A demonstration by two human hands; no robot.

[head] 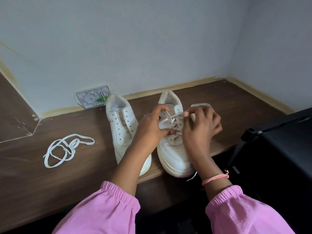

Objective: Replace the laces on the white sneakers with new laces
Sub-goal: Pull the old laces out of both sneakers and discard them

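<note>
I see the laced white sneaker (173, 149) pointing toe toward me, heel to the wall; left hand (150, 125) and right hand (200, 127) fingers pinching its laces (170, 119).

Brown wooden desk (84, 174), two white sneakers (120, 130) (toes toward the edge), loose white lace (67, 149), clear packet (200, 105)

White sneakers (170, 141) showing against a dark brown wood-grain desk (50, 174)

Pink sleeves (104, 211) are framing six o'clock; a white loose lace (64, 149) is lying at nine; pale blue-grey wall (152, 39) at twelve.
</note>
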